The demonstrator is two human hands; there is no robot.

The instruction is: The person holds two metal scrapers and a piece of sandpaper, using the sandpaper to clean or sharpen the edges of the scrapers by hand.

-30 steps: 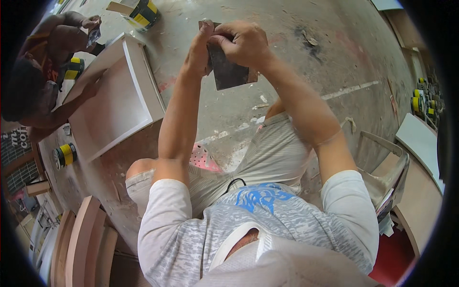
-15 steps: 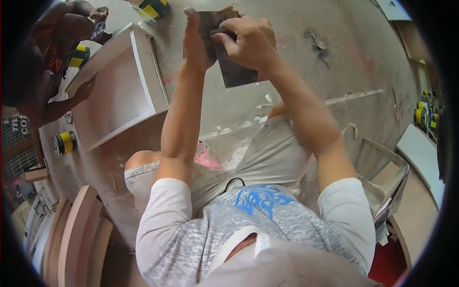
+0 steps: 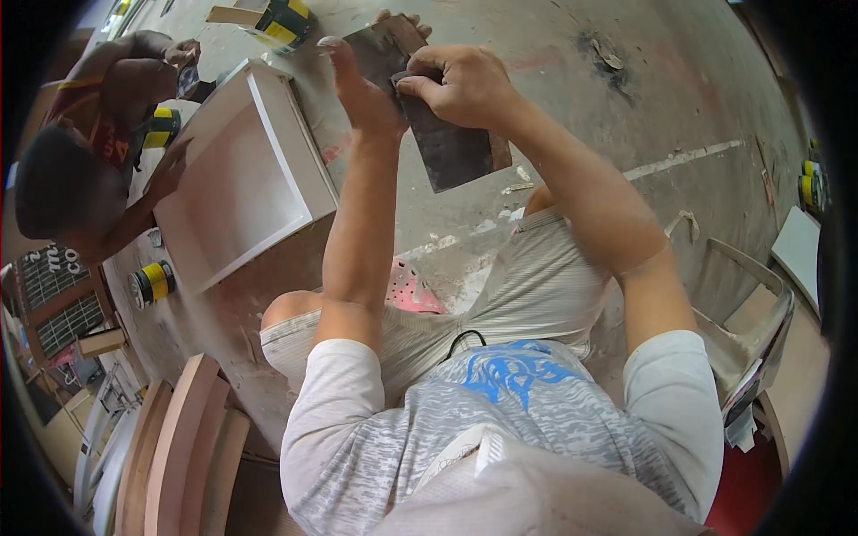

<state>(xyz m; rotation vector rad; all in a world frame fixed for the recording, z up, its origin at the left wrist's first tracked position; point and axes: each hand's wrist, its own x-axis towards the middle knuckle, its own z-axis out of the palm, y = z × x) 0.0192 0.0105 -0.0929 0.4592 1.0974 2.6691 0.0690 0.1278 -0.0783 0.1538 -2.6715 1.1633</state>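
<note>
Head view: left thumb (image 3: 343, 70) farther out

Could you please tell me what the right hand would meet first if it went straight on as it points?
Most likely the dark flat piece against the left hand, just beyond the right hand; depth is unclear, so it might pass above.
</note>
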